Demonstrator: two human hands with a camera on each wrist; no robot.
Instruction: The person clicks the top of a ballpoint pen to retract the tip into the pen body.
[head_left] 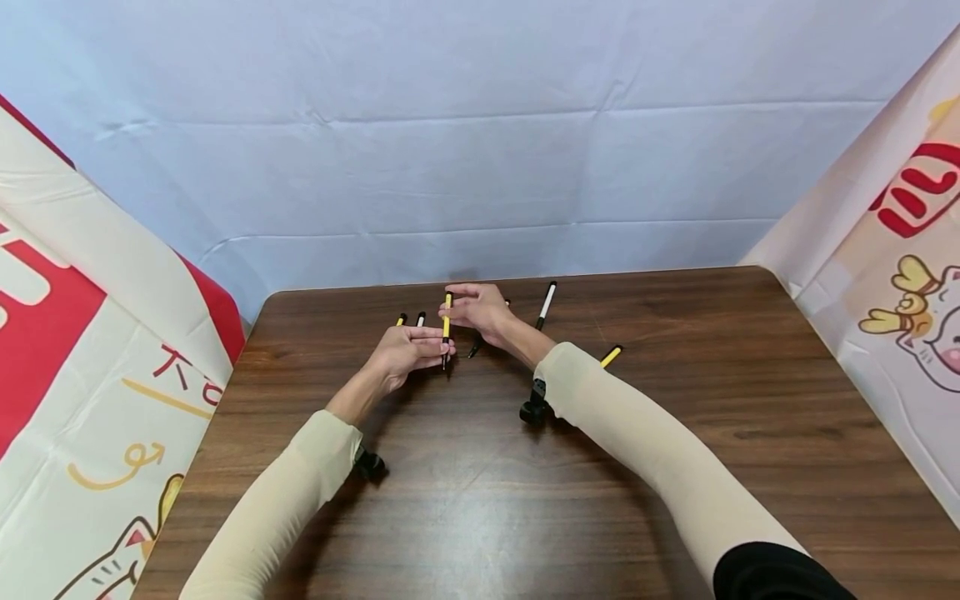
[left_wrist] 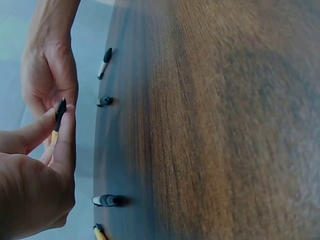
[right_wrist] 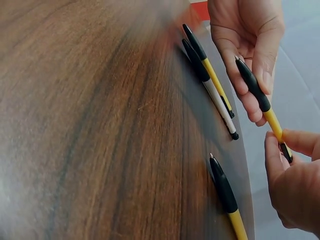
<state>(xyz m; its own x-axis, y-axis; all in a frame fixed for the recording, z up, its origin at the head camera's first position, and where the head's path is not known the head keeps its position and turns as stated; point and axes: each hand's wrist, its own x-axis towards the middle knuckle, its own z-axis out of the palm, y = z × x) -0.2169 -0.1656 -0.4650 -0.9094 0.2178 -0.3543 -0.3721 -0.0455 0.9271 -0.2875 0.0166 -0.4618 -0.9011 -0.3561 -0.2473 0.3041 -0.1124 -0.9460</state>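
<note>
A yellow pen with a black grip (head_left: 447,310) is held upright between both hands, its metal writing tip showing and pointing down toward the person. My left hand (head_left: 408,353) pinches the black grip between thumb and fingers, as the left wrist view shows with the pen's dark front part (left_wrist: 60,114). The other end, by the black clip, is pinched by the thumb and fingertips of my right hand (right_wrist: 297,172). Beyond the left hand lie a yellow pen (right_wrist: 216,82) and a white pen (right_wrist: 218,102), side by side. Another yellow-and-black pen (right_wrist: 227,192) lies near the right hand.
Right of the right hand, a white-and-black pen (head_left: 547,303) lies near the far edge of the brown wooden table (head_left: 465,517). One more yellow pen (head_left: 611,356) is partly hidden by the right sleeve. A pale cloth (head_left: 480,167) hangs behind the table, with printed cloths at both sides.
</note>
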